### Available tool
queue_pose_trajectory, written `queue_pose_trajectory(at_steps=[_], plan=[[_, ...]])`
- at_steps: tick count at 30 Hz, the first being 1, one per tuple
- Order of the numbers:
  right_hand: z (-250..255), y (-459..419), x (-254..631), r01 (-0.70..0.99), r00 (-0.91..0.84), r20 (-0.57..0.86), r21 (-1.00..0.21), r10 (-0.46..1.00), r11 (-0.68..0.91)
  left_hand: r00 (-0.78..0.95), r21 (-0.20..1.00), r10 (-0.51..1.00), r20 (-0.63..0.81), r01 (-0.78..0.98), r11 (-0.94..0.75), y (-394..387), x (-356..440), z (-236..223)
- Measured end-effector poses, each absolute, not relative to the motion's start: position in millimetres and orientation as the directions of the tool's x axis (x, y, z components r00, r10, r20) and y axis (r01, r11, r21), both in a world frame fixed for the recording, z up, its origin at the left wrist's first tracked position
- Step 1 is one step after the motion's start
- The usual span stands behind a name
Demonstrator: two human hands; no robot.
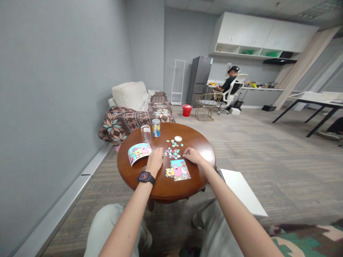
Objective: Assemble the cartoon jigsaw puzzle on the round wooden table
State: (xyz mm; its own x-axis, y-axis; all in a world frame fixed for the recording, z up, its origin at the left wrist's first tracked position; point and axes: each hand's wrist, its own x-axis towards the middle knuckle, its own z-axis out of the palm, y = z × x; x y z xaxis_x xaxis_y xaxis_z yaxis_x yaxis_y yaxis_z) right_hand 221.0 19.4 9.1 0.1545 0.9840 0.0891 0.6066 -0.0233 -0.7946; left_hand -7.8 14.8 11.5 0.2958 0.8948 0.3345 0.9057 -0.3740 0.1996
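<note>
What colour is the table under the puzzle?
The table is reddish-brown; the head view shows it.

Pink, yellow and blue puzzle (179, 170), reddish-brown table (197, 141), cream cushion (130, 95), brown snowflake-patterned throw (136, 121), red bucket (187, 111)

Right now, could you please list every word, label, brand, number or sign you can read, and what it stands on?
No text is readable.
Can: printed wrap, any lettering too small and blurred.
Wristwatch: any figures on its screen too small.
Refrigerator: sticker near its top, any wording too small.
Partly built puzzle: no lettering I can make out.
</note>
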Motion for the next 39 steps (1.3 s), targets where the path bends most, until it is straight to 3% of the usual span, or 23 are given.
queue_pose_trajectory(at_steps=[4,8,10,25,39], plan=[[-2,25,222,0.547,0.116,0.092,-0.837,0.989,0.013,0.312,0.238,0.898,0.311,0.889,-0.391,14,-9,12],[-15,20,219,0.499,0.251,0.341,-0.847,0.906,0.181,0.319,0.291,0.888,0.331,0.861,-0.417,16,-10,11],[-19,17,218,0.484,0.346,0.394,-0.852,0.851,0.197,0.331,0.303,0.883,0.332,0.849,-0.432,17,-10,10],[-18,14,215,0.443,0.287,0.352,-0.873,0.891,0.202,0.372,0.343,0.860,0.350,0.803,-0.487,17,-13,7],[-19,15,216,0.402,0.298,0.298,-0.901,0.907,0.163,0.327,0.351,0.899,0.292,0.837,-0.419,11,-10,16]])
